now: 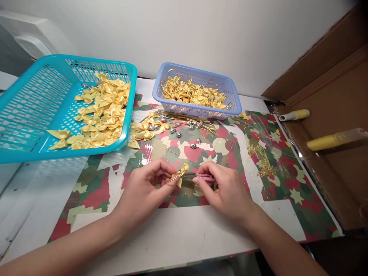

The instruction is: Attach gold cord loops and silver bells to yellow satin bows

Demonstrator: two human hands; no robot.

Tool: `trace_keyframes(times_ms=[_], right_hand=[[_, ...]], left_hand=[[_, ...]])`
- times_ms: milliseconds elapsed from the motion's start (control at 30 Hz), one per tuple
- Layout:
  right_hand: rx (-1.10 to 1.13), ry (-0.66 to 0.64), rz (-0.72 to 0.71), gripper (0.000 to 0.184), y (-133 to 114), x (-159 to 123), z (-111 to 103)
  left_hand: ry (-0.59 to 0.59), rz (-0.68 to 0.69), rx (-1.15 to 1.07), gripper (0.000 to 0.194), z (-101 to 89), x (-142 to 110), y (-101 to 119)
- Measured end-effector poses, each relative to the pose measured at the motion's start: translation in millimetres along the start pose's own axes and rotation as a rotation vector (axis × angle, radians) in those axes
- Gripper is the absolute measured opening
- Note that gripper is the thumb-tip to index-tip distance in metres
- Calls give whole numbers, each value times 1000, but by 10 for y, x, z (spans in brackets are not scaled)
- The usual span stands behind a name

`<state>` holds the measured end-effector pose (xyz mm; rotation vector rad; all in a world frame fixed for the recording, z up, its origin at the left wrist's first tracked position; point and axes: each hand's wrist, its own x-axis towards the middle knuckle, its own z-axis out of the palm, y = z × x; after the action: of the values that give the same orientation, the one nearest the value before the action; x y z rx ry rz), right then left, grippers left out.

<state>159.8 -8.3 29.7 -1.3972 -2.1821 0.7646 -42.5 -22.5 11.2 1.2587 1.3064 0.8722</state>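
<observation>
The person's left hand point(149, 184) has its thumb and forefinger pinched on strands of gold wire point(176, 176). A small yellow bow point(184, 167) sits along that wire just beyond these fingers point(170, 186), on the side toward the right hand point(227, 188). The fingers of the right hand grip a pink-handled tool point(207, 177), its thin metal end pointing left and reaching the bow, so the bow lies between the two hands, above the table point(184, 230). Farther back, silvery beads point(178, 134) lie scattered in front of a lilac basket point(198, 109) of wired bows; a turquoise basket point(126, 130) on the left holds more bows.
</observation>
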Motion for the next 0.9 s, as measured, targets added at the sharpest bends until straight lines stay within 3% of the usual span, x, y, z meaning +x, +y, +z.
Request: trace_keyframes(times_ms=[300, 433, 533, 667, 900], right_hand=[[29, 50, -30, 10, 7, -19, 10], [148, 97, -10, 10, 75, -3, -106], [200, 202, 27, 12, 171, 36, -214], [143, 325, 83, 13, 293, 103, -283], [35, 330, 204, 23, 391, 162, -334]], left_hand=[[-3, -15, 1, 19, -21, -1, -20], [23, -23, -10, 22, -27, 10, -9], [34, -55, -59, 24, -29, 30, 39], [37, -85, -110, 25, -38, 52, 108], [6, -85, -34, 24, -79, 113, 154]])
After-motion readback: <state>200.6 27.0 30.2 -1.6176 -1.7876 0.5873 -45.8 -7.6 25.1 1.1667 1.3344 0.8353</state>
